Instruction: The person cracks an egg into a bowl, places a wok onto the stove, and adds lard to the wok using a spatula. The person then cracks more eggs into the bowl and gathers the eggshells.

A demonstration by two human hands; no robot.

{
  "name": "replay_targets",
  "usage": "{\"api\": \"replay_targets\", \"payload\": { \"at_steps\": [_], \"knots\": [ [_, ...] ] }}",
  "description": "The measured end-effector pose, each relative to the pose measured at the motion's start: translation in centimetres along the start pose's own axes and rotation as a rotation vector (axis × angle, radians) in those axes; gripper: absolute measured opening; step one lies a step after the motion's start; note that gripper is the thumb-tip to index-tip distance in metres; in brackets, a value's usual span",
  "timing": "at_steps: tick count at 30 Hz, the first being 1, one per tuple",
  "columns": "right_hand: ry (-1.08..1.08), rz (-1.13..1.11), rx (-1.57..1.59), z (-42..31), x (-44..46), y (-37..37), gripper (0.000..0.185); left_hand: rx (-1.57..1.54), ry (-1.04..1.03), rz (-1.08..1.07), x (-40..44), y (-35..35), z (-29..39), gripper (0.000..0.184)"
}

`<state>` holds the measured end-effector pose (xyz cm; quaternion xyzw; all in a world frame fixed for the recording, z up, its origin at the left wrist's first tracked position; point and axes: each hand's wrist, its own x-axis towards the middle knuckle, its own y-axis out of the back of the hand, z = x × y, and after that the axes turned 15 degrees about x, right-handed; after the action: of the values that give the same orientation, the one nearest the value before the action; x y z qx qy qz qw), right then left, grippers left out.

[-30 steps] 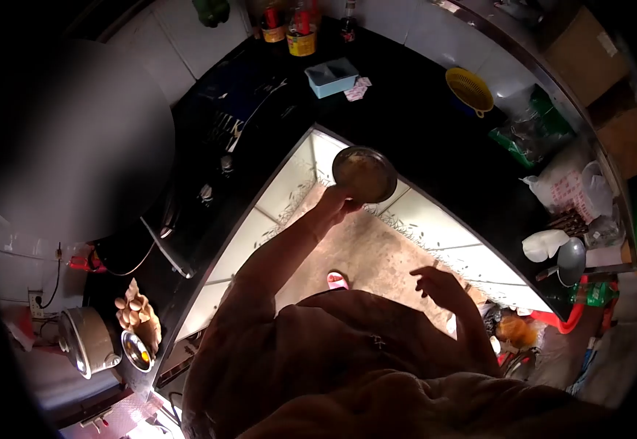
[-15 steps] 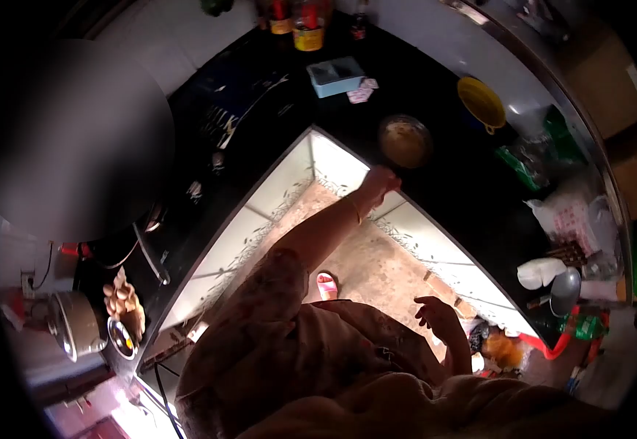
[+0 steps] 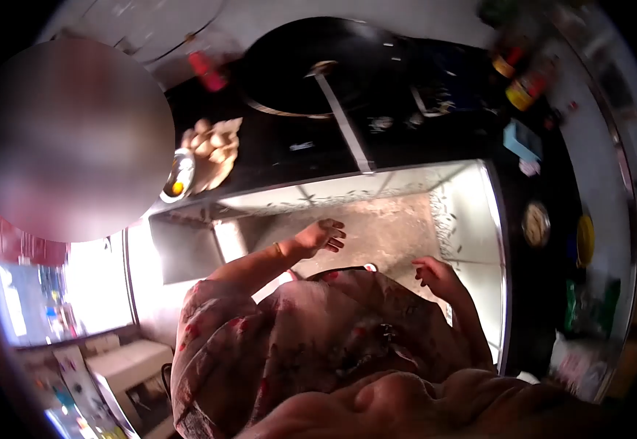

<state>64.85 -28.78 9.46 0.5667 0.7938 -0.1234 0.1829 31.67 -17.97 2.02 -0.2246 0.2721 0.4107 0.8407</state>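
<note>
- Holds nothing in the left hand: released, with fingers parted, slightly bent and pointing toward the right hand.
- Likewise holds nothing in the right hand: slack, with the index finger stretched toward the left hand and the remaining fingers loosely curled, short of clenched.
- Hovers with both hands over the floor, apart from each other, in front of the floral shirt.
- Has a round bowl of pale brown contents well to the right of the right hand, resting on the dark countertop, out of either grip.
- Shows a yellow plastic colander just beyond that bowl, farther from the right hand, and a light-blue box farther forward.
- Shows a large black wok forward of the left hand, with a long-handled utensil lying across the rim, handle end nearest that hand, untouched.
- Shows eggs forward and left of the left hand, just beside a metal bowl containing a yolk.
</note>
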Motion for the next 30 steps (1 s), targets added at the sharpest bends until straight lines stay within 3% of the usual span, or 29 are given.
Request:
{"api": "replay_targets", "payload": {
  "at_steps": [7, 12, 21, 25, 28, 30],
  "knots": [
    [0.137, -0.272, -0.203, -5.8, 11.5, -16.6, 0.026, -0.299, -0.256, 0.275, -16.3, 13.1, -7.1, 0.038],
    [0.199, -0.415, -0.348, -10.1, 17.8, -27.3, 0.025, -0.339, -0.289, 0.424, -24.6, 19.5, -10.6, 0.039],
    [0.417, -0.286, -0.41, -13.3, 33.8, -35.9, 0.025, -0.333, -0.365, 0.537, -28.3, 27.5, -11.3, 0.037],
    [0.455, -0.051, -0.578, -14.5, 41.4, -37.8, 0.035, 0.01, -0.476, 0.743, -24.7, 30.2, -8.4, 0.032],
    [0.556, 0.079, -0.68, -14.9, 45.9, -39.1, 0.042, 0.872, -0.532, 1.034, -23.0, 32.6, -3.0, 0.037],
    [0.507, 0.072, -0.72, -13.8, 49.2, -39.3, 0.047, 1.038, -0.553, 1.081, -20.7, 34.1, 0.2, 0.038]
  ]
}}
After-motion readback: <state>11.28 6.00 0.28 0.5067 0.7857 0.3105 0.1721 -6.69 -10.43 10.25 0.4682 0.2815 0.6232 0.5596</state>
